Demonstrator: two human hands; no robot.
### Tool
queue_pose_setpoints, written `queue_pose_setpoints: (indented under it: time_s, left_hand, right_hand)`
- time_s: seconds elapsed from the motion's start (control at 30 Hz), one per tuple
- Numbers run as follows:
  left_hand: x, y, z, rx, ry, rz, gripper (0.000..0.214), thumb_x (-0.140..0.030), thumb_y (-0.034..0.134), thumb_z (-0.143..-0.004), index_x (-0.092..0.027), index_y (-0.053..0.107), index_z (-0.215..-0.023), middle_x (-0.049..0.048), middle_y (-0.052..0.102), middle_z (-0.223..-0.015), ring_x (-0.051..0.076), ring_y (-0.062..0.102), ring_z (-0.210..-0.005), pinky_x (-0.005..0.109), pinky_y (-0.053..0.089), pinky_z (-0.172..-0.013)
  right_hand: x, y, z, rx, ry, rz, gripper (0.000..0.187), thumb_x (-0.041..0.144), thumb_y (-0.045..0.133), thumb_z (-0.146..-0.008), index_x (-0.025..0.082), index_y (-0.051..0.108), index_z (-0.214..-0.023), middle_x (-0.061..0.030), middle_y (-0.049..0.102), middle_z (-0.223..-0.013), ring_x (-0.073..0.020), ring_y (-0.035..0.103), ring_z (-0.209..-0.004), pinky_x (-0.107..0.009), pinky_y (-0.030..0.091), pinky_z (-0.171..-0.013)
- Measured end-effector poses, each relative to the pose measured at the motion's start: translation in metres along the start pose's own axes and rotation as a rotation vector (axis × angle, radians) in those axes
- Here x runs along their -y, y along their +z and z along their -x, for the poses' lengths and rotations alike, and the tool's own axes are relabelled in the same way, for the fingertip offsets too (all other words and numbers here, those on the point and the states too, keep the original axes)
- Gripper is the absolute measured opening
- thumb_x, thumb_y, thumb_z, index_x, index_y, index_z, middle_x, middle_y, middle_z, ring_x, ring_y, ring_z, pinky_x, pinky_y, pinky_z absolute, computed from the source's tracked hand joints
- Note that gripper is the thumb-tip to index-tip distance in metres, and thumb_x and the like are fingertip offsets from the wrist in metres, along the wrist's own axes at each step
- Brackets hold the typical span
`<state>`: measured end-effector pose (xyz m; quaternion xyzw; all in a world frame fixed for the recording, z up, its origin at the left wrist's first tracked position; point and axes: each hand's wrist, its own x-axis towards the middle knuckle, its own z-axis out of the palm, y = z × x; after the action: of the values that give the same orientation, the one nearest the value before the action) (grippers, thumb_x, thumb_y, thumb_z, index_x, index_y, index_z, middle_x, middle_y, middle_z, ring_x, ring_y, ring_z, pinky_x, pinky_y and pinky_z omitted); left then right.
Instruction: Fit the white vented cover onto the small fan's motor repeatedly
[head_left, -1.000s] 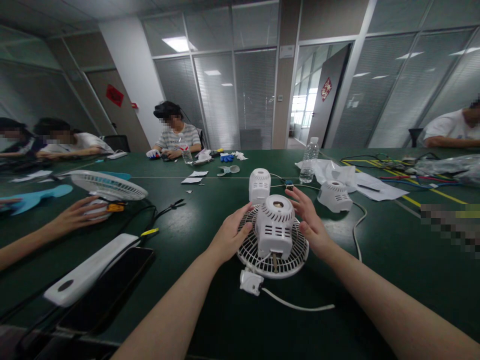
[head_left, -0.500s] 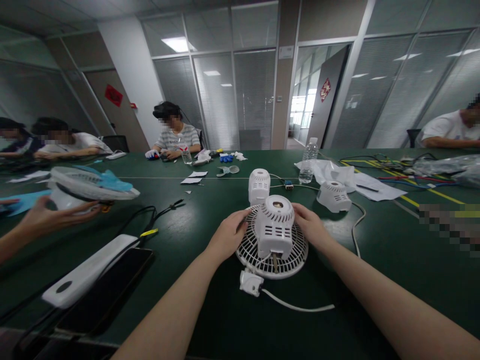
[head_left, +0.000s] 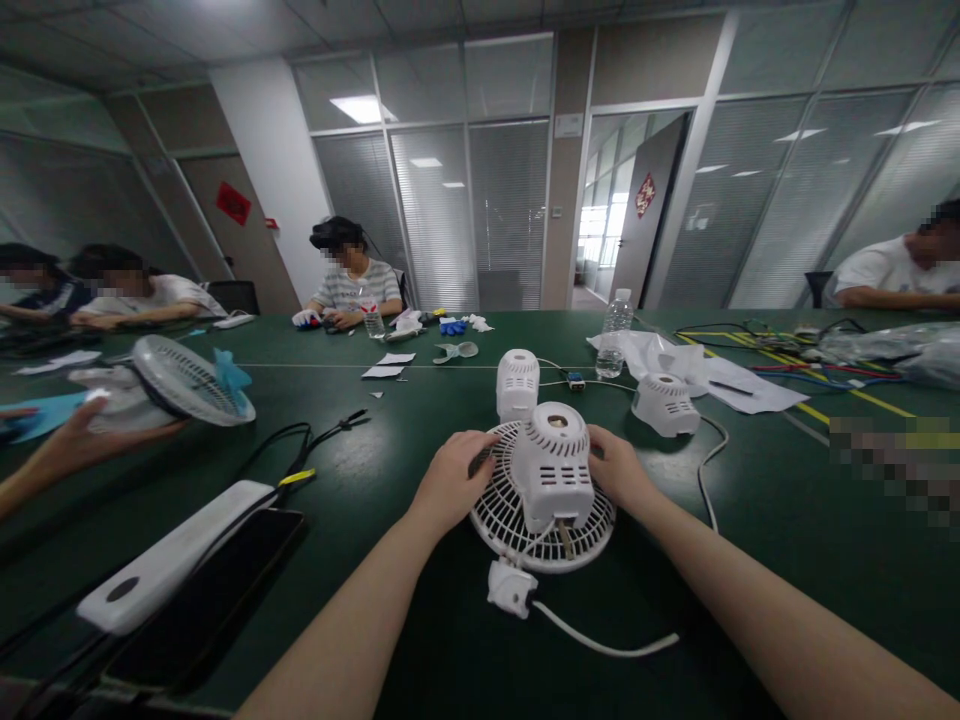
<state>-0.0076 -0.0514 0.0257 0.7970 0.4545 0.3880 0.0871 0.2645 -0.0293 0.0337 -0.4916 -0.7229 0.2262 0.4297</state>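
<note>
In front of me a white fan [head_left: 556, 470] rests grille-down on the table, its vented motor housing upward. My left hand [head_left: 455, 475] grips the left rim of its round grille [head_left: 495, 505], thumb and fingers closed on it. My right hand [head_left: 619, 465] holds the right side, its fingertips partly hidden behind the housing. At the near rim sits a small white block [head_left: 512, 587], with a short white cord [head_left: 607, 648] trailing right. A similar white housing [head_left: 517, 383] stands just behind the fan.
Another white housing [head_left: 665, 405] lies right, near a water bottle [head_left: 615, 335] and papers [head_left: 757, 385]. A power strip [head_left: 176, 555] and phone [head_left: 210, 600] lie left. A co-worker's hand [head_left: 82, 440] holds another fan [head_left: 191, 385]. Cables [head_left: 750, 345] lie far right.
The fan has turned slightly, its near side and the white block shifting right, with both my hands staying on it. The co-worker's fan at left has tilted more upright. My view has tipped up slightly.
</note>
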Motion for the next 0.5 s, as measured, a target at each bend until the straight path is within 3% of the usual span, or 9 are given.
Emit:
queue_pose_setpoints:
  time_s: [0.23, 0.5]
  left_hand:
    - [-0.010, -0.006, 0.001, -0.028, 0.002, -0.028, 0.026, -0.018, 0.053, -0.090, -0.022, 0.067, -0.112, 0.0050, 0.068, -0.100, 0.022, 0.061, -0.094, 0.038, 0.051, -0.087]
    - [-0.014, -0.007, 0.004, -0.033, -0.017, 0.006, 0.022, -0.024, 0.056, -0.089, -0.023, 0.070, -0.105, 0.0016, 0.067, -0.081, 0.016, 0.062, -0.070, 0.029, 0.049, -0.064]
  right_hand:
    - [0.001, -0.007, -0.003, -0.118, 0.029, -0.064, 0.024, 0.032, 0.056, -0.084, 0.022, 0.074, -0.097, -0.0055, 0.076, -0.098, -0.0257, 0.070, -0.091, -0.042, 0.053, -0.085]
    - [0.020, -0.022, 0.001, -0.289, -0.022, -0.205, 0.028, 0.041, 0.049, -0.092, 0.020, 0.067, -0.098, -0.0090, 0.073, -0.100, -0.0262, 0.068, -0.098, -0.044, 0.052, -0.089]
